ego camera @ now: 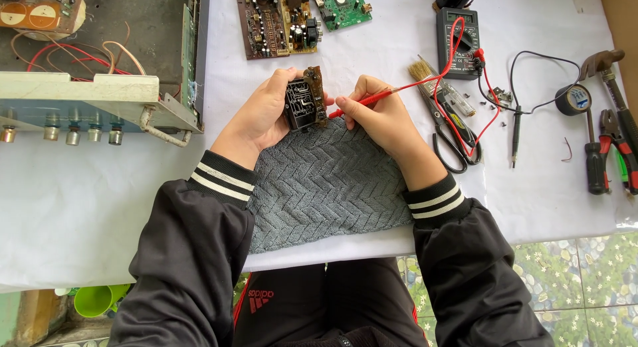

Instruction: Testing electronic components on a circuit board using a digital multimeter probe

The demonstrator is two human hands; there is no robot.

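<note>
Small brown circuit board — upright in left hand, black components outward.

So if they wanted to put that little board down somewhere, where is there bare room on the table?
The grey towel below both hands is bare. So is the white cloth at near left, under the opened amplifier chassis. The right side is crowded: multimeter, brush, scissors, tape roll and pliers.
</note>
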